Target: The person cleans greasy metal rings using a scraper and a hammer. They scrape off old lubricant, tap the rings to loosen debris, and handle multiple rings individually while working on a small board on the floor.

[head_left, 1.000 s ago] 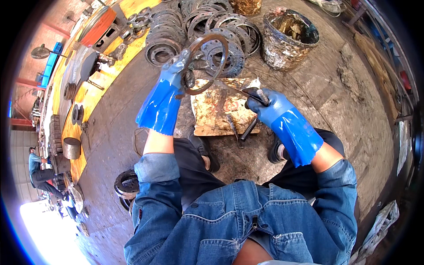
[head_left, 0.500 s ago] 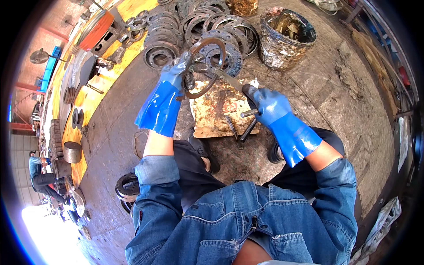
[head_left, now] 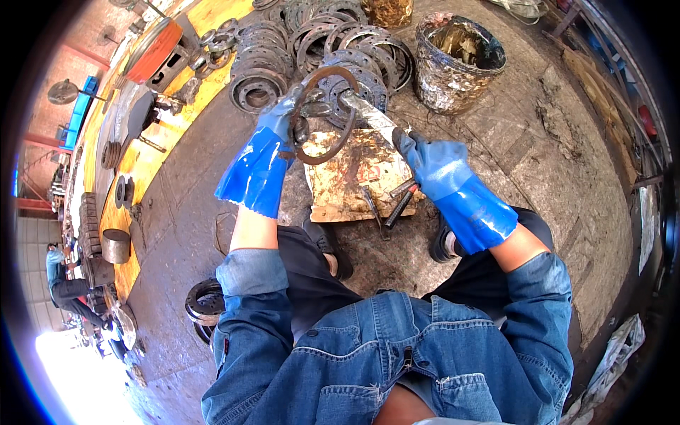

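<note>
My left hand (head_left: 282, 117), in a blue rubber glove, grips the left side of a brown metal ring (head_left: 333, 71) and holds it up at a tilt. My right hand (head_left: 440, 168), gloved alike, is closed round the dark handle of a flat-bladed scraper (head_left: 375, 122). Its blade points up and left, with the tip at the ring's right side; touching or apart, I cannot tell. Below lies a stained, greasy board (head_left: 340, 188) bearing pliers (head_left: 371, 203) and a black-and-red handled tool (head_left: 401, 207). A short metal rod (head_left: 402, 188) shows beside my right hand.
Several flanged metal rings (head_left: 258, 88) are piled beyond the board. A grease-caked bucket (head_left: 457, 78) stands at the far right. More black rings (head_left: 205, 301) lie left of my leg. Another person (head_left: 67, 280) bends over at the far left, near a yellow strip of floor (head_left: 166, 127).
The scraper has turned so its broad blade face shows, and its tip has shifted up at the ring. My right hand has rolled slightly; the ring is a little lower.
</note>
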### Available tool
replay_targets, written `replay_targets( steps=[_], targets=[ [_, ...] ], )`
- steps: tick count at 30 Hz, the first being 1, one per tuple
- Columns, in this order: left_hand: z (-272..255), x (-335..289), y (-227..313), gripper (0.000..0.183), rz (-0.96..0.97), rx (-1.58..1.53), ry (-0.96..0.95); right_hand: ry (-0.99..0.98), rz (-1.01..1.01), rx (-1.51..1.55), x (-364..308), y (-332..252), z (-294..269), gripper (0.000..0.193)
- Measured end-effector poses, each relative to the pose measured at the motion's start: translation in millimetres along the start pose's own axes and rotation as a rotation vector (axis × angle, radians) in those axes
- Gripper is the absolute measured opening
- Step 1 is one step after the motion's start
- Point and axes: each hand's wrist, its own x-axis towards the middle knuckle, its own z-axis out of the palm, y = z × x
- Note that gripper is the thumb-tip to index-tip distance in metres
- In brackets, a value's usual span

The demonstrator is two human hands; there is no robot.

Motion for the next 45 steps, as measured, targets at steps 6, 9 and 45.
replay_targets(
  steps=[6,9,45],
  targets=[
    [0.6,3.0,0.9,0.034,-0.027,-0.109,0.072,0.091,-0.088,-0.025,-0.8,7.6,-2.4,0.054],
    [9.9,-2.7,7.1,0.030,-0.056,-0.173,0.084,0.116,-0.122,-0.014,-1.0,16.6,-6.0,0.053],
    [44.8,-6.0,-6.1,0.047,0.157,0.764,-0.008,0.821,1.436,2.538,-40.9,256.8,70.0,0.017]
  ],
)
